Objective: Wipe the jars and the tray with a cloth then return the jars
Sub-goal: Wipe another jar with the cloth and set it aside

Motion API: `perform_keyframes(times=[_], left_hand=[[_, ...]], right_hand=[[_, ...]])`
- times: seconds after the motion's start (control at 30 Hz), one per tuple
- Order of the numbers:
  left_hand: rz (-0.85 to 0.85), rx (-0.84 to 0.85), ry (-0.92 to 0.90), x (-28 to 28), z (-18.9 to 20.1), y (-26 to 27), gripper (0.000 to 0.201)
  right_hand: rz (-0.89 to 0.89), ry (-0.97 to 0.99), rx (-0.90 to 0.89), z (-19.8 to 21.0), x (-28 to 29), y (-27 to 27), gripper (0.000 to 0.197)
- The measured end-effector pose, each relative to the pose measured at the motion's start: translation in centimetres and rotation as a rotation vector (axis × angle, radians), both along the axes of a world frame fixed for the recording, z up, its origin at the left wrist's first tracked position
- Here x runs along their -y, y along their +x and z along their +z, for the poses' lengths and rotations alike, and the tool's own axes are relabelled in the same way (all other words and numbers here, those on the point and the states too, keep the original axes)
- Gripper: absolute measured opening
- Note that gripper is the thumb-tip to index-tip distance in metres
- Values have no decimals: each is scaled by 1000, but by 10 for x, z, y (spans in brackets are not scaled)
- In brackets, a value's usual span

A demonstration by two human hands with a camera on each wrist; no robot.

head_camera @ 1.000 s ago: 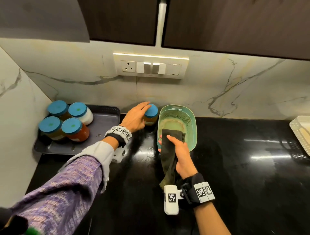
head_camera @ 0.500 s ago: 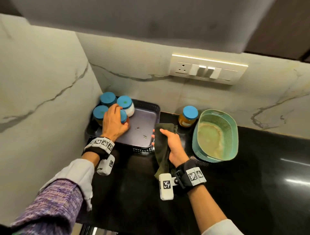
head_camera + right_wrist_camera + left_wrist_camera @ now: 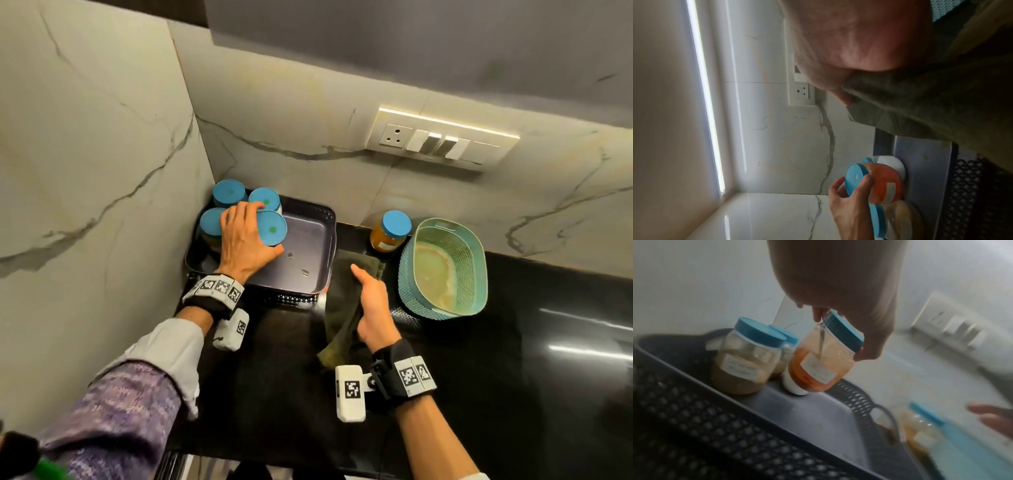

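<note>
A dark tray point(image 3: 310, 240) sits in the counter's left corner with several blue-lidded jars in it. My left hand point(image 3: 245, 236) grips the orange-filled jar point(image 3: 272, 228) by its lid; the left wrist view shows this jar point(image 3: 822, 368) tilted, its base off the tray floor. A brown-filled jar point(image 3: 744, 363) and a white one stand beside it. Another blue-lidded jar point(image 3: 394, 229) stands on the black counter right of the tray. My right hand point(image 3: 371, 301) holds a dark green cloth point(image 3: 342, 298) just off the tray's right edge.
A teal mesh basket point(image 3: 478, 274) stands on the counter right of the lone jar. Marble walls close in the tray on the left and behind. A switch panel point(image 3: 442, 140) is on the back wall. The tray floor point(image 3: 301, 263) carries a few small specks.
My left hand left the jar on the counter, went to the tray and took hold of the orange-filled jar, now tilted up. My right hand brought the cloth left, beside the tray.
</note>
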State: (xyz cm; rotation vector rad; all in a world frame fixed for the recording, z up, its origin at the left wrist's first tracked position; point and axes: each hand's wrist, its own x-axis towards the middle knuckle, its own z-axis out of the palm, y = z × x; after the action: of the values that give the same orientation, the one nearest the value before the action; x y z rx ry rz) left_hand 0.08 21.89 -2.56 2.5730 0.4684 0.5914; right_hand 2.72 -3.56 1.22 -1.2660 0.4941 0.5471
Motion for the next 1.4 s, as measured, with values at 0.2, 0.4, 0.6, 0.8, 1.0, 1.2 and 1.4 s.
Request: perform_keyframes(times=[0.2, 0.4, 0.6, 0.8, 1.0, 1.2, 1.4], left_hand=[[-95, 152, -172, 69, 4, -73, 87], [-132, 3, -354, 105, -49, -126, 89], [-197, 10, -560, 105, -84, -143, 79], [-280, 73, -671, 96, -100, -137, 69], [-222, 214, -841, 106, -108, -135, 50], [-197, 130, -876, 101, -100, -128, 57], [-171, 118, -882, 103, -120, -133, 61]], right_hand=[[-27, -131, 295, 9, 6, -23, 11], [331, -649, 1019, -20, 19, -65, 12], [788, -796, 1213, -66, 13, -112, 57], [919, -689, 1214, -67, 7, -120, 35], [1044, -638, 1207, -52, -37, -92, 42], [846, -866, 1101, -53, -36, -65, 29], [923, -746, 1038, -51, -28, -115, 39]])
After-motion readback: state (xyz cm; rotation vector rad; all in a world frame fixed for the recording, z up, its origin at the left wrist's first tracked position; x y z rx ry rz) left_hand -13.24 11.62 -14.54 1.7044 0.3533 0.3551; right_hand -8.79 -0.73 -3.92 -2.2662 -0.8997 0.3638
